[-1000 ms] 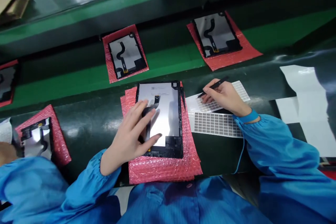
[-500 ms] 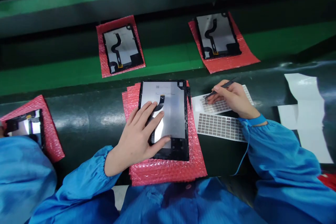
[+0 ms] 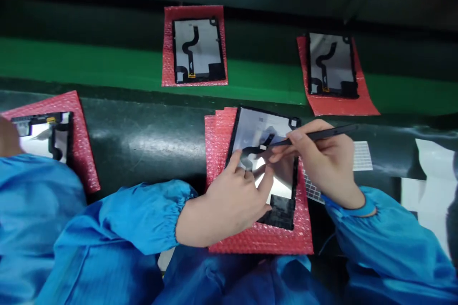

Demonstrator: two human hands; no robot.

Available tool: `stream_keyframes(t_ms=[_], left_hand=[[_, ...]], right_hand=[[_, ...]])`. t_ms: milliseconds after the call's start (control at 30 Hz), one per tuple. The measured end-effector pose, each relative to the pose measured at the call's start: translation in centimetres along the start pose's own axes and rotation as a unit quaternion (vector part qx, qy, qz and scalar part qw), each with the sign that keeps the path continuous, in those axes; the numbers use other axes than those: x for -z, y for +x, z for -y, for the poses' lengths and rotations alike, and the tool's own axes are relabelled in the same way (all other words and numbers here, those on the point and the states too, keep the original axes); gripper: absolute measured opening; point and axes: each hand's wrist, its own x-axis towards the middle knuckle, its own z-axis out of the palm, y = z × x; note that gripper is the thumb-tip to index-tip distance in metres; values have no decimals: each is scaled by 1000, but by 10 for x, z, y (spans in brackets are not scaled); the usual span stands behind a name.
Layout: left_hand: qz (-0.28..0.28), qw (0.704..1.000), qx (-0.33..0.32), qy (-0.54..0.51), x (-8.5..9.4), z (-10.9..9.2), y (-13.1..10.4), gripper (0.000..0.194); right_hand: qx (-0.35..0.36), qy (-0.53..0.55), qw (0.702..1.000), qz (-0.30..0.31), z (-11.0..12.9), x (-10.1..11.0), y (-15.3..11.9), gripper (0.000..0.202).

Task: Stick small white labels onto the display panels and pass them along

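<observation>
In front of me a tablet display panel point(image 3: 282, 183), back side up, lies slightly turned on a stack of pink bubble-wrap sheets point(image 3: 257, 243). A black flex cable point(image 3: 248, 152) curves across its silvery back. My left hand point(image 3: 229, 195) rests over the panel's lower left, its index finger and thumb spread beside the cable. Black tweezers point(image 3: 315, 135) are pinched in my right hand point(image 3: 324, 157), their tips over the cable. A small pale sticker point(image 3: 263, 147) shows at the tips; whether it touches the cable I cannot tell.
Partly under my right wrist lie sticker sheets point(image 3: 362, 156). White paper point(image 3: 434, 186) is at the right. Two more panels point(image 3: 205, 50) point(image 3: 338, 69) lie on pink wrap along the green strip. At the left, a co-worker's sleeve point(image 3: 36, 200) and hand are beside another panel point(image 3: 43, 136).
My right hand has moved left from the sticker sheets to the panel with the tweezers, a small sticker at their tips. The panel is now tilted, and my left hand's fingers have partly curled.
</observation>
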Motion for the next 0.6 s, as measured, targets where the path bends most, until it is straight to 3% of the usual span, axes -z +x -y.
stream_keyframes(t_ms=[100, 200, 600], left_hand=[[8, 1000, -5, -24, -3, 8, 0, 75], [25, 999, -7, -35, -1, 13, 1, 74], [32, 999, 5, -39, -1, 15, 5, 49]], right_hand=[[0, -16, 1000, 20, -7, -25, 9, 19], [-8, -27, 999, 40, -15, -36, 20, 21], [-22, -57, 998, 27, -13, -42, 34, 26]])
